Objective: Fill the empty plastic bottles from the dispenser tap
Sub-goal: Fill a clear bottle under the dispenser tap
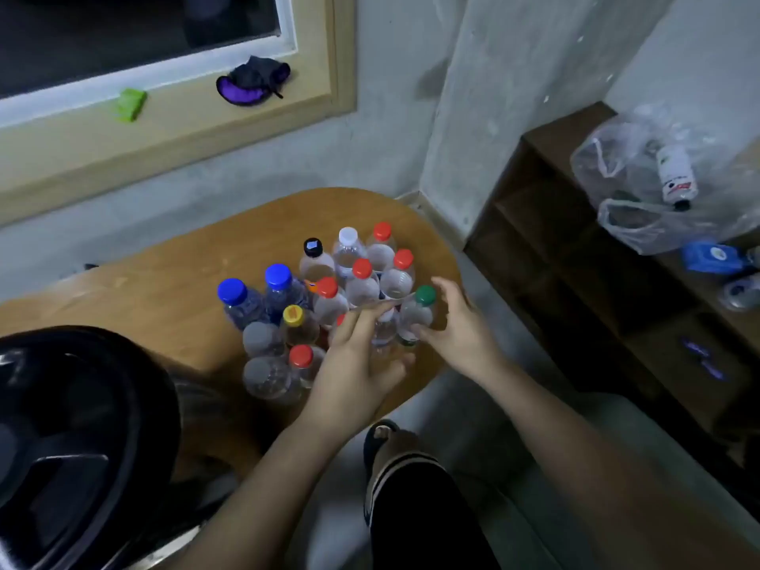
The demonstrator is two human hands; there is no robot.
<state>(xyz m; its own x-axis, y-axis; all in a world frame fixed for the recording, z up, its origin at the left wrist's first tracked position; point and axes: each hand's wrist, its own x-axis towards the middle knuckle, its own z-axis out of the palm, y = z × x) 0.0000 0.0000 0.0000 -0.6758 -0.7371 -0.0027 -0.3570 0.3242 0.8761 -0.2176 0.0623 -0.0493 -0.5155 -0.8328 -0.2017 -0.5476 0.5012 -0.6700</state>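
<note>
a cluster of plastic bottles stands upright on a rounded wooden table, packed close together near its right end. most wear caps: two blue-capped bottles at the left of the group, a black cap and a white cap at the far side, several red caps through the middle, and a yellow cap nearer the person. two uncapped bottles stand at the near left of the group.

the left hand grasps a clear bottle at the near right edge of the cluster, fingers along one side and thumb on the other; its cap is hidden by the fingers. the right hand curls fingers and thumb around the green-capped bottle just beside it. both bottles are slightly blurred.

a dark round object fills the lower left corner. on the window sill lie a green item and a purple and black cloth. on the wooden shelf at the right, a clear plastic bag holds a white-labelled bottle. a sandalled foot shows below the table.
</note>
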